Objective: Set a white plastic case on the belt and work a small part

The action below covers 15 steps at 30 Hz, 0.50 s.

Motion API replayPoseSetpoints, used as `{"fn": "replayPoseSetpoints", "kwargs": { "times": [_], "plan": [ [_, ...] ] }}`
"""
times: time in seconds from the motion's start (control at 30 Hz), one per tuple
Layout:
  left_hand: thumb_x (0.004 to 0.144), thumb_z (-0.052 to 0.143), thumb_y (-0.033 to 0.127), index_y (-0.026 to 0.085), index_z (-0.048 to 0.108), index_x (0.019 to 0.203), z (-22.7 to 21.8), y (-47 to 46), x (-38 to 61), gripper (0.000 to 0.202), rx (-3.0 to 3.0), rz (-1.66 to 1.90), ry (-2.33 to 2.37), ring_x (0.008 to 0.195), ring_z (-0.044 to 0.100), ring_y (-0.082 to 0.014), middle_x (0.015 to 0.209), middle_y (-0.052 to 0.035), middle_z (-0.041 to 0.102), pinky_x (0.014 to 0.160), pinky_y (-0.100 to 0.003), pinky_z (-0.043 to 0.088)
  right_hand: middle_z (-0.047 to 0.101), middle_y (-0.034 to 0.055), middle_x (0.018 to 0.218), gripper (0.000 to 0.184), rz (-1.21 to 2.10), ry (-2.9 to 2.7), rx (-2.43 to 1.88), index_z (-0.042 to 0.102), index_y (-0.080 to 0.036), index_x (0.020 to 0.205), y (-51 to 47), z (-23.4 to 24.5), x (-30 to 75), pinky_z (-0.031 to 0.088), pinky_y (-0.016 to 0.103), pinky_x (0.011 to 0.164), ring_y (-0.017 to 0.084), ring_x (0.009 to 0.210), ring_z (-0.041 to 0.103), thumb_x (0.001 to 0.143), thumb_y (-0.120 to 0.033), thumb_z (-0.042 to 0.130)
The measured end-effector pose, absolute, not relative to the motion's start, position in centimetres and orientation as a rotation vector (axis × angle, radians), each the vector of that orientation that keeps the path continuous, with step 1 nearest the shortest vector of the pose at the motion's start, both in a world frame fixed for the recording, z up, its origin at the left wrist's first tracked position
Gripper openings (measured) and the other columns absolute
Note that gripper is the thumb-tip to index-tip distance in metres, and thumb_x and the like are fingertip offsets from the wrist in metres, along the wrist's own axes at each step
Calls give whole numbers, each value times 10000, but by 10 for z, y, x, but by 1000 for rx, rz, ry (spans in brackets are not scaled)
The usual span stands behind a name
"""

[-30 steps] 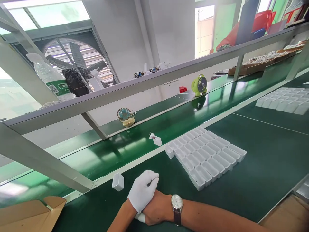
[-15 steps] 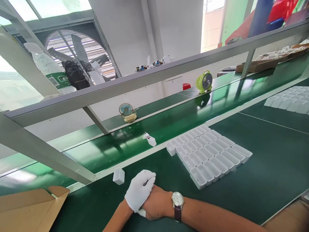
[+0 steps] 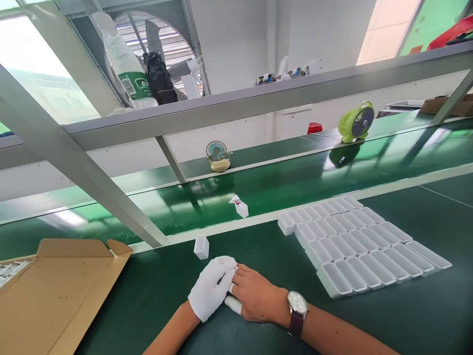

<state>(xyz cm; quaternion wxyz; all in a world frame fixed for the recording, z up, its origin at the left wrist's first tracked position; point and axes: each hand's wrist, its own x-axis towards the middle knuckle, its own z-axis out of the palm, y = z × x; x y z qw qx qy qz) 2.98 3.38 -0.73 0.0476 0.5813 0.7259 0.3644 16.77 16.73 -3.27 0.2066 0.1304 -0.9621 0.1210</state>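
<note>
Right now my gloved left hand (image 3: pixel 211 289) and bare right hand (image 3: pixel 254 297) rest together on the green desk (image 3: pixel 369 320) — fingers curled, gripping nothing I can see. Just beyond them stands a small white case (image 3: pixel 201 246) — untouched.

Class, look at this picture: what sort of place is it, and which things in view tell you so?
Probably a factory assembly line: a long green conveyor belt, rows of identical white casings laid out on the bench, and a big wall fan.

A small white open-topped plastic case (image 3: pixel 201 246) stands upright on the green mat, at 11 o'clock of the gloved left hand (image 3: pixel 211 287).
</note>
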Motion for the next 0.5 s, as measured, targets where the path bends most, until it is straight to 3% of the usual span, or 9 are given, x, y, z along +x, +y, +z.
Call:
{"fn": "replayPoseSetpoints", "kwargs": {
  "times": [0.27,0.5],
  "plan": [
    [1003,491,252,282,704,1128,-7,37,30,249,1454,1190,2130,1077,666,-156,1156,-21,706,1014,-329,552,695,132,1101,238,450,-2671,358,674,-138,1098,166,-24,169,404,478,1149,274,1133,602,993,-328,574],
    [996,489,224,287,714,1109,-4,35,30,259,1497,1151,2057,1098,637,-161,1164,-9,702,1014,-318,523,699,112,1050,151,502,-2781,324,671,-166,1040,162,-20,172,365,527,1180,278,1114,612,980,-264,573]
  ]
}}
